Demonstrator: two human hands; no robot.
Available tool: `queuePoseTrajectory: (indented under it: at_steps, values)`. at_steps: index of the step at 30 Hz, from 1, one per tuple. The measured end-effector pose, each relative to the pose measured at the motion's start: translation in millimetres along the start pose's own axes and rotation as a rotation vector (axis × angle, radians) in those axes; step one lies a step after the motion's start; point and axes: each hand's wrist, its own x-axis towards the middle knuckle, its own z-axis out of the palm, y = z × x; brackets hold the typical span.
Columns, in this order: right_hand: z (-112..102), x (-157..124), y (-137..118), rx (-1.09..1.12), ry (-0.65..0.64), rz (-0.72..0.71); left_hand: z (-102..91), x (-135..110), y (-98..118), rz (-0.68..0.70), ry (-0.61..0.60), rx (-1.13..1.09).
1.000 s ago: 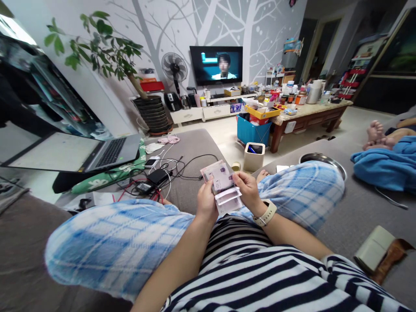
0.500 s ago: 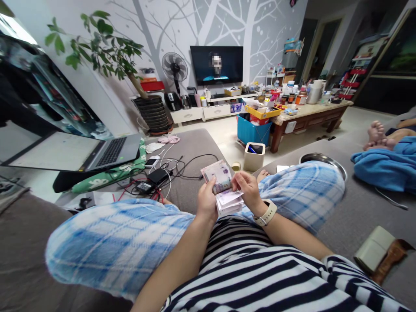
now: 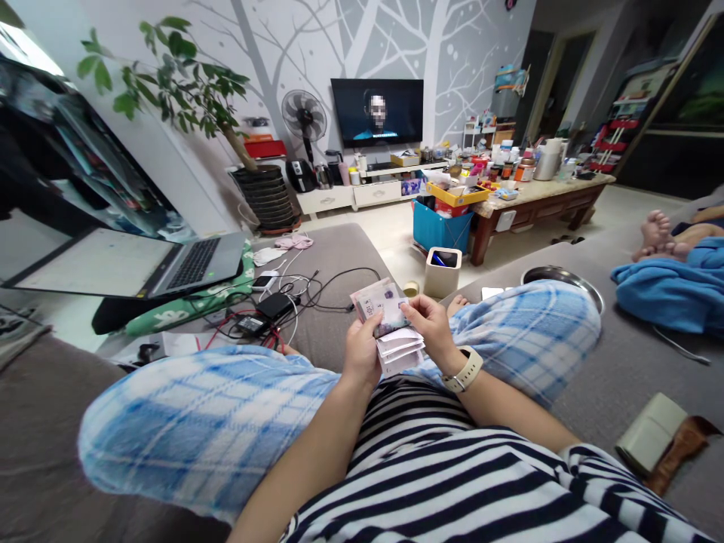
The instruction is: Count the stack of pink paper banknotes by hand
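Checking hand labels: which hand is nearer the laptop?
Left. The left hand, gripping the banknotes, is to the right of the laptop; the right hand, at the notes' right edge, is farther right.

Fingers (image 3: 417, 311) partly hide the banknotes (image 3: 400, 345) (finer print unreadably small).

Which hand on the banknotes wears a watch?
The right hand: a pale watch circles its wrist, while the left hand has a bare wrist.

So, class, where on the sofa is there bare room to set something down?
Bare sofa shows between the right plaid leg, blue cloth and pale case; also between the left hand, left plaid leg and cables. Around the laptop and adapters it's crowded.
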Motion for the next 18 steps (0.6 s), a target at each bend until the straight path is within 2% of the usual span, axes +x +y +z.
queuePoseTrajectory:
  at_steps: [8, 18]
  values:
    - [-0.3, -0.4, 1.3, -0.002, -0.001, -0.006, 4.9, -2.1, 3.2, 0.028, 0.057, -0.015]
    - [1.0, -2.2, -0.8, 0.04, -0.024, -0.013, 2.9, 3.3, 0.5, 0.041, 0.071, -0.071]
